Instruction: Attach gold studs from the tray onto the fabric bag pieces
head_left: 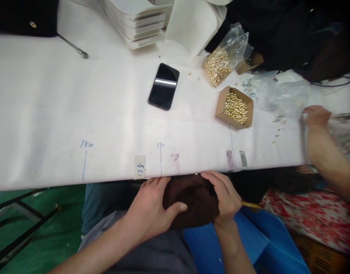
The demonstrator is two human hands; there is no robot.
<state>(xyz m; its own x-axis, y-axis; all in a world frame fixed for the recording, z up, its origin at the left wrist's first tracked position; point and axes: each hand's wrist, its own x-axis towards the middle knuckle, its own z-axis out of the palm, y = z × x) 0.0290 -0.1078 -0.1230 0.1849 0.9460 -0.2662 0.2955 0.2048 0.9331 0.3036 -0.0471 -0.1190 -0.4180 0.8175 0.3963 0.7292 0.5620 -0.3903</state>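
A dark brown piece of cloth (196,203) hangs at the table's front edge, between my two hands. My left hand (155,203) lies over its left side, the thumb stretched across the cloth and the fingertips hidden at the edge. On the right side, my right hand (225,194) grips the cloth with bent fingers, its index fingertip near the top edge. A tiny gold-coloured stud (196,174) shows at the cloth's upper edge, close to that fingertip. What the hidden fingers do under the cloth cannot be seen.
On the white table (115,102) are a phone (164,86), a cardboard box of gold studs (234,108), a plastic bag of gold pieces (217,66) and stacked white panels (140,23). Another person's hand (317,116) rests at the right. A blue bin (277,236) stands below.
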